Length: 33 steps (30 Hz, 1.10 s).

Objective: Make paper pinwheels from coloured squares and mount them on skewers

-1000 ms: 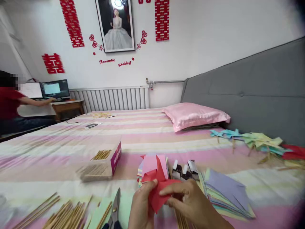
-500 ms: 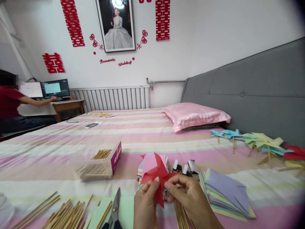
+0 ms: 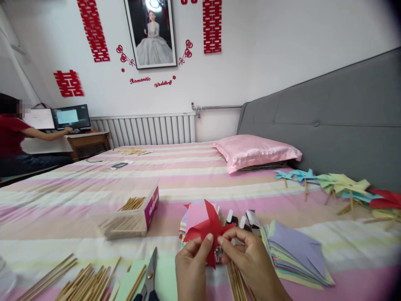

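A red paper pinwheel (image 3: pixel 210 223) with folded, pointed blades is held up between my two hands over the bed. My left hand (image 3: pixel 194 261) pinches it near the centre, thumb on top. From the other side my right hand (image 3: pixel 246 257) grips it close to the middle with thumb and fingertips; whether a pin is between them is hidden. Behind the pinwheel lies a stack of coloured paper (image 3: pixel 194 213). Beneath my right hand are several thin wooden sticks (image 3: pixel 237 284). To its right sits a pile of cut paper squares (image 3: pixel 297 251), lilac on top.
Scissors (image 3: pixel 151 274) lie on green paper left of my hands, beside loose sticks (image 3: pixel 90 282). A clear box (image 3: pixel 125 225) holds more sticks. Black-and-white items (image 3: pixel 246 221) lie ahead. Finished pinwheels (image 3: pixel 347 184) stand along the headboard. A person (image 3: pixel 15 133) sits at a desk.
My left thumb has shifted a little up and right toward the pinwheel's centre, nearer my right fingertips. The pinwheel stays in both hands, and the view has moved slightly.
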Tool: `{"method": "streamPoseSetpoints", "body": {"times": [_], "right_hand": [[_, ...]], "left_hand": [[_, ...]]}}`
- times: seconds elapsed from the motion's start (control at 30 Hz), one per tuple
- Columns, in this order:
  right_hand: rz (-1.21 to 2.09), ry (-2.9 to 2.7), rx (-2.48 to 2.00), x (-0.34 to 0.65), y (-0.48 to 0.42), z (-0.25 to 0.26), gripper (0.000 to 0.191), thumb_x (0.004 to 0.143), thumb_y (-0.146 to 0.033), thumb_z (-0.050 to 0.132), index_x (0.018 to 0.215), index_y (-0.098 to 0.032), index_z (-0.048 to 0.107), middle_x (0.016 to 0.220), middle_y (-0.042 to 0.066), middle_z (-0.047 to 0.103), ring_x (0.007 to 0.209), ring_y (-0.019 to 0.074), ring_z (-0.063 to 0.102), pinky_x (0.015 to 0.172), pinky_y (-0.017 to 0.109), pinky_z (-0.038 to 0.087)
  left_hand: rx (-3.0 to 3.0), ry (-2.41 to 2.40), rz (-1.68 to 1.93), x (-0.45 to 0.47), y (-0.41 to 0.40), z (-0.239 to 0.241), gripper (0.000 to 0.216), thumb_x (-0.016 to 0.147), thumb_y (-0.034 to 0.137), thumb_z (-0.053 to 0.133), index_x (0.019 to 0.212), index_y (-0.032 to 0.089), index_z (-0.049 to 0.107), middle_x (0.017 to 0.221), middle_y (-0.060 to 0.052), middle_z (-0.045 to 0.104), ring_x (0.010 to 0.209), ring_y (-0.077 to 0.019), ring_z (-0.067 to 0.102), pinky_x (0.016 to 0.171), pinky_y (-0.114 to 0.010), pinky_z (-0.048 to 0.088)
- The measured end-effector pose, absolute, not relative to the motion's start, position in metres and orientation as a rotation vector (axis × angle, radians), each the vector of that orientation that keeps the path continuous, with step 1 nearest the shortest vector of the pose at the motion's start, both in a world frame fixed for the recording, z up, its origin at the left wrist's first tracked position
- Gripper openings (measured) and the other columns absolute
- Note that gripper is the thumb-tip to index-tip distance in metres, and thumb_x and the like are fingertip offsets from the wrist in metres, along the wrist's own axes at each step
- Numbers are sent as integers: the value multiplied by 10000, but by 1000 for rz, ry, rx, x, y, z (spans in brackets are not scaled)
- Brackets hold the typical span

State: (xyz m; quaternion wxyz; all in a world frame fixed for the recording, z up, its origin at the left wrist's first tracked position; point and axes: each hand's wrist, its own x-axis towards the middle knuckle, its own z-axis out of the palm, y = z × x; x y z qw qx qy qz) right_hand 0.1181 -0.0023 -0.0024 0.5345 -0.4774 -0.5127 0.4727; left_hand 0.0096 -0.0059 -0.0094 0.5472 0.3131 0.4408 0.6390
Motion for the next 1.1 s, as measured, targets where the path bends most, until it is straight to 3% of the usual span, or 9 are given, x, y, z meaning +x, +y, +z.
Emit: {"method": "streamPoseSetpoints", "body": {"times": [0.4, 0.53, 0.6, 0.67, 0.83, 0.93, 1.0, 1.1], "right_hand": [[1101, -1271, -1096, 117, -3, -2, 211, 705, -335, 631, 608, -153, 588, 471, -28, 544, 456, 124, 544, 453, 198, 407], [1123, -1272, -1040, 123, -2, 5, 272, 691, -397, 637, 611, -140, 597, 736, 39, 634, 486, 111, 546, 471, 217, 429], [1109, -1233, -1079, 134, 0, 12, 277, 694, -420, 635, 733, -145, 624, 631, 16, 619, 482, 116, 542, 457, 208, 415], [1001, -1162, -1139, 150, 4, 18, 290, 699, -431, 626, 742, -145, 620, 538, -4, 581, 487, 123, 538, 431, 195, 381], [773, -1054, -1307, 190, 18, 19, 283, 670, -376, 637, 852, -163, 601, 710, 30, 644, 585, 165, 614, 461, 219, 417], [698, -1357, -1528, 203, 28, 4, 122, 699, -284, 575, 724, -177, 628, 662, 32, 671, 576, 187, 640, 549, 260, 452], [555, -1626, -1744, 205, 34, -8, 132, 716, -227, 535, 717, -210, 666, 671, 23, 690, 574, 179, 640, 552, 251, 429], [375, -1791, -1893, 198, 41, -24, 179, 735, -207, 520, 723, -250, 694, 770, 31, 712, 754, 206, 646, 577, 238, 391]], "left_hand": [[802, 1145, 1549, 12, -7, -3, 191, 535, 293, 762, 565, 120, 685, 502, 0, 638, 498, -89, 494, 490, -176, 377], [754, 1157, 1575, 9, -6, -3, 160, 568, 264, 738, 625, 124, 685, 562, -11, 672, 540, -108, 531, 523, -186, 394], [699, 1161, 1611, 6, -5, -4, 149, 587, 250, 721, 670, 134, 679, 588, -3, 676, 568, -116, 550, 560, -197, 410], [661, 1159, 1641, 3, -3, -5, 145, 604, 242, 704, 696, 138, 662, 594, 10, 666, 583, -116, 554, 583, -202, 415], [674, 1170, 1627, 1, 0, -7, 115, 631, 209, 657, 707, 130, 624, 550, 33, 624, 520, -87, 502, 526, -178, 393], [687, 1177, 1608, 3, -1, -5, 105, 630, 199, 644, 699, 129, 608, 533, 35, 615, 491, -82, 489, 491, -171, 388], [696, 1187, 1598, 4, -2, -4, 114, 625, 194, 642, 707, 122, 609, 553, 24, 629, 486, -81, 490, 479, -171, 389], [733, 1197, 1555, 5, -3, -6, 115, 629, 216, 643, 689, 123, 610, 563, 17, 630, 501, -92, 504, 501, -186, 406]]}}
